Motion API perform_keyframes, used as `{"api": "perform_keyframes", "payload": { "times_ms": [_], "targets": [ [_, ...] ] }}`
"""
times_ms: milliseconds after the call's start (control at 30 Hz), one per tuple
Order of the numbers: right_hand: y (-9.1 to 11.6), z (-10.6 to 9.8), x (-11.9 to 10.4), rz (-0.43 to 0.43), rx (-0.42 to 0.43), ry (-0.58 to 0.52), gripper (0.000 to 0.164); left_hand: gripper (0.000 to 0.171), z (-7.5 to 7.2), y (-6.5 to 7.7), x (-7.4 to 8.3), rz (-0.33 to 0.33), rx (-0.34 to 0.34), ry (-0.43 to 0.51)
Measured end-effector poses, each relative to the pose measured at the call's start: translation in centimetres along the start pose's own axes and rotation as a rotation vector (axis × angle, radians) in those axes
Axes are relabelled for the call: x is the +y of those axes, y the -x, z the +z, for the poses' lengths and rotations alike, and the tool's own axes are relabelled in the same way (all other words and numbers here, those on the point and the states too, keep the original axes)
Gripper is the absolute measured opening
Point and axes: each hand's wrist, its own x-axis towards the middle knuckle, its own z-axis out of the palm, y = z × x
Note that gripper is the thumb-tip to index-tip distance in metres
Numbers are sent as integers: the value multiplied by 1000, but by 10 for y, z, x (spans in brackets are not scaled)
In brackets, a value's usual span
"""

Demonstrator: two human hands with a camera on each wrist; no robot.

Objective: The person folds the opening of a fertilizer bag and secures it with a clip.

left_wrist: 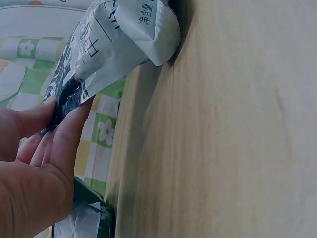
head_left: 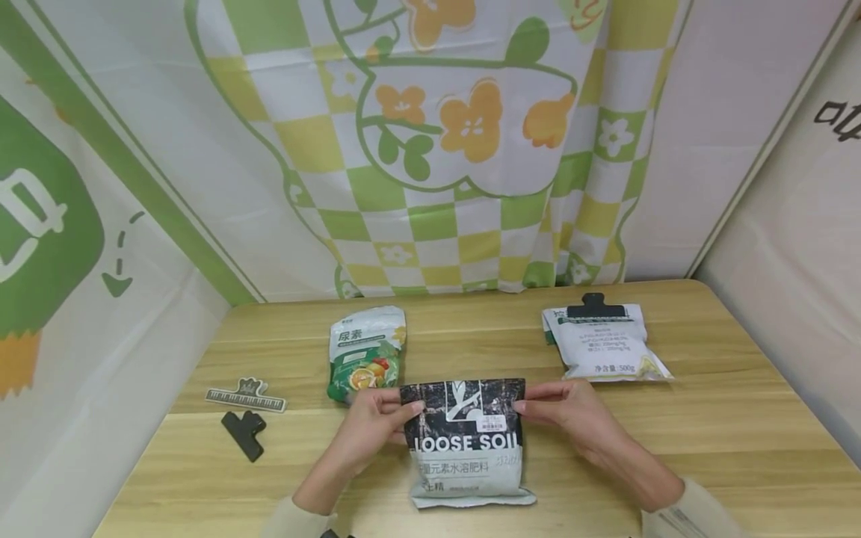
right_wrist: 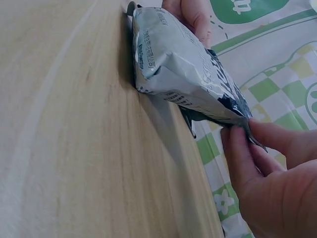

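A black and pale grey bag (head_left: pixel 464 467) lettered "LOOSE SOIL" is held up by its top part, over the near middle of the table. At its upper left edge my left hand (head_left: pixel 366 426) pinches it, thumb in front and fingers behind. My right hand (head_left: pixel 581 422) pinches the upper right edge in the same way. Both wrist views show the grips at the dark end of the bag (left_wrist: pixel 94 54), while its pale bottom (right_wrist: pixel 153 54) is near the tabletop. The fingers behind the bag are partly hidden in the head view.
Behind my left hand lies a green and white fruit-print bag (head_left: pixel 366 347). Back right is a white bag (head_left: pixel 602 347) with a black clip (head_left: pixel 595 307) across its top. On the left of the wooden table (head_left: pixel 713 418) lie a piano-key clip (head_left: pixel 247 396) and a black clip (head_left: pixel 245 433).
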Motion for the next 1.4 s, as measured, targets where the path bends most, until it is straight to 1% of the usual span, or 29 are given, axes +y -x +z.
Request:
{"api": "perform_keyframes", "payload": {
  "times_ms": [67, 167, 333, 667, 767, 867, 933, 1033, 1133, 1267, 1400],
  "targets": [
    [-1, 0, 0, -11, -17, -15, 33, 32, -1, 0, 0, -4, -3, -15],
    [-2, -2, 0, -23, -58, -70, 28, 33, -4, 0, 1, -9, -13, -39],
    [-1, -4, 1, -13, -92, -114, 28, 37, -8, -1, 3, -25, -31, -57],
    [-1, -4, 1, -21, -94, -114, 36, 41, -11, -2, 3, -72, -21, -119],
    [-1, -4, 1, -20, -95, -116, 36, 47, -13, -2, 2, -88, -19, -149],
    [0, -4, 1, -20, -95, -117, 35, 56, -15, 0, 4, -98, -12, -168],
    [0, -4, 1, -23, -95, -113, 34, 61, -17, 1, 5, -91, -1, -181],
    [0, -4, 1, -28, -93, -105, 35, 63, -22, 2, 7, -70, 11, -202],
    [1, -4, 1, -28, -94, -96, 34, 54, -27, 3, 11, -37, 7, -233],
    [1, -4, 1, -24, -97, -94, 33, 41, -36, 7, 21, 9, -1, -286],
    [0, -4, 1, -25, -102, -95, 31, 38, -45, 7, 32, 63, -13, -337]
  ]
}}
